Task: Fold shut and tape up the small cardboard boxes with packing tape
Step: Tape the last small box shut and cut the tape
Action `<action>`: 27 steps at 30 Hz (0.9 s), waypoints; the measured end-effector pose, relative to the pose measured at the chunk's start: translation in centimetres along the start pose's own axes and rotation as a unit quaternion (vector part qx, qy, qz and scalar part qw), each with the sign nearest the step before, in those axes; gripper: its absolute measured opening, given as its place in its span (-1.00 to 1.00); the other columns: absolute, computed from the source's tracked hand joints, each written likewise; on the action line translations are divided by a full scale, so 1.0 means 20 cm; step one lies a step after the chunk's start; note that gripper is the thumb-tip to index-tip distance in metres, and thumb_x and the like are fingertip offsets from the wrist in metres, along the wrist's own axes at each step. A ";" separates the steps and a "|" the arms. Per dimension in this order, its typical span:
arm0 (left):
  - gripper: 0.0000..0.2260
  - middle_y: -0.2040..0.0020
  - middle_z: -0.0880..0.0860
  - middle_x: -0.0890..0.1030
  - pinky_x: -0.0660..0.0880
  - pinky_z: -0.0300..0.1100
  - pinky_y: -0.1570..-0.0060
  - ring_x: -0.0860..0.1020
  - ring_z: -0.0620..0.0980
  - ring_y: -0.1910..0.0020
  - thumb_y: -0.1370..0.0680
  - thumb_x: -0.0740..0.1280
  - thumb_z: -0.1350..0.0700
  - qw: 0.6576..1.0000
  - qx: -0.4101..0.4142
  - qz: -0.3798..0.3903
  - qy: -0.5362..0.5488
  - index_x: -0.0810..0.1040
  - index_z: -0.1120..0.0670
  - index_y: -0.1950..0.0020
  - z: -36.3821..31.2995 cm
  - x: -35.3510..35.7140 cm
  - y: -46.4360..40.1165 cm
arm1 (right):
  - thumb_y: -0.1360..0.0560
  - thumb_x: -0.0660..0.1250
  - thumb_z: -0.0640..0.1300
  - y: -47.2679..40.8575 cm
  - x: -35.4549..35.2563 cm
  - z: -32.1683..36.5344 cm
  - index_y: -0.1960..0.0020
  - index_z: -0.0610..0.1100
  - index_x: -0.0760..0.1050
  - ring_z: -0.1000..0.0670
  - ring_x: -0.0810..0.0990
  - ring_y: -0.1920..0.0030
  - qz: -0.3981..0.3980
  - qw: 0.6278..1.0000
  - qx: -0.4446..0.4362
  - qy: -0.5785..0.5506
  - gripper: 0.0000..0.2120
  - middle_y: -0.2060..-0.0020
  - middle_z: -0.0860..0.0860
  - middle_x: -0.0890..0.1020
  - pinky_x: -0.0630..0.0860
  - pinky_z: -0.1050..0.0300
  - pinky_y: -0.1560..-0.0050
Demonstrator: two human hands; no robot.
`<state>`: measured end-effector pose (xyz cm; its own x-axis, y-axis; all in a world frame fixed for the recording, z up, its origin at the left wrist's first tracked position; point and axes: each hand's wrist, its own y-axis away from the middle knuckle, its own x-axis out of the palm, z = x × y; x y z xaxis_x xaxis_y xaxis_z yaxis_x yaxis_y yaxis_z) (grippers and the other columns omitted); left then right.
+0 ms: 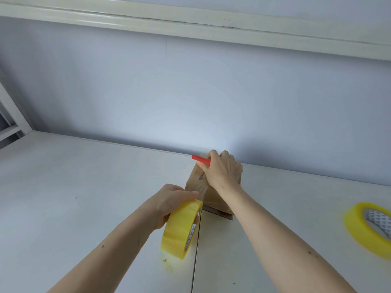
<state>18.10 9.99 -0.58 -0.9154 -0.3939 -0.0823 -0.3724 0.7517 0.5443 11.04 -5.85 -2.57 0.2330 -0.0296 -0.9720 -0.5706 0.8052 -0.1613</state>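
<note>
The smooth white table (84,187) runs bare to the left, its far edge against the pale wall. A small brown cardboard box (213,197) stands by that edge, under the right hand (222,170), whose grip curls round a red rod-like tool (201,160), perhaps a cutter. The left hand (171,204) grips a glossy yellow tape roll (179,229) upright just beside the box; a second yellow roll (368,227) lies flat, well apart, right.

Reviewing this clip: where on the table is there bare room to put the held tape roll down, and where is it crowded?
Bare room: the wide stretch of table left of the left hand, running to the wall; also the patch between the right forearm and the spare tape roll. Crowded: the middle, where the cardboard box, the held tape roll and the right hand with its red tool meet.
</note>
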 end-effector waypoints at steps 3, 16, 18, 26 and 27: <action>-0.75 0.32 0.10 0.69 0.56 -0.23 0.44 0.68 0.00 0.41 -0.58 0.42 0.07 1.000 0.007 -0.014 0.011 0.59 0.24 -0.11 0.00 0.02 0.02 | -0.60 0.09 0.34 -0.01 -0.01 0.00 -0.25 -0.05 0.43 -0.16 0.46 -0.20 0.024 1.000 0.007 -0.015 -0.49 -0.14 -0.08 0.50 0.36 -0.05 -0.10; -0.78 0.32 0.08 0.69 0.56 -0.21 0.47 0.67 -0.03 0.44 -0.59 0.40 0.13 0.998 0.004 -0.010 0.070 0.54 0.15 -0.20 0.01 0.07 0.13 | -0.46 0.18 0.48 0.07 -0.02 -0.07 -0.36 0.03 0.39 -0.10 0.33 -0.32 0.072 0.995 -0.023 -0.072 -0.33 -0.26 -0.03 0.34 0.27 -0.01 -0.27; -0.75 0.30 0.10 0.69 0.57 -0.20 0.48 0.67 -0.01 0.44 -0.58 0.41 0.14 0.996 0.006 -0.017 0.082 0.53 0.17 -0.23 0.01 0.08 0.14 | -0.47 0.17 0.47 0.07 -0.02 -0.08 -0.35 0.02 0.40 -0.11 0.34 -0.31 0.072 0.995 -0.028 -0.063 -0.34 -0.26 -0.04 0.34 0.26 -0.01 -0.27; -0.72 0.35 0.10 0.68 0.55 -0.20 0.50 0.66 0.00 0.46 -0.58 0.41 0.17 0.994 0.017 -0.043 0.101 0.50 0.21 -0.26 0.01 0.10 0.16 | -0.61 0.30 0.07 0.06 -0.13 -0.15 -0.21 -0.04 0.56 -0.12 0.41 -0.27 0.112 0.978 -0.066 -0.162 -0.74 -0.15 -0.06 0.46 0.38 -0.05 -0.27; -0.72 0.35 0.11 0.68 0.55 -0.20 0.51 0.66 0.01 0.46 -0.57 0.41 0.18 0.994 0.018 -0.044 0.102 0.50 0.21 -0.25 0.02 0.10 0.16 | -0.61 0.32 0.01 0.06 -0.15 -0.17 -0.15 -0.05 0.60 -0.11 0.45 -0.22 0.106 0.975 -0.070 -0.184 -0.80 -0.09 -0.04 0.49 0.40 -0.03 -0.22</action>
<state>15.01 11.85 0.79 -0.8304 -0.5554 0.0443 -0.4585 0.7264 0.5120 6.99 -6.77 -0.47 0.3493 0.3644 -0.8632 -0.7332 0.6800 -0.0096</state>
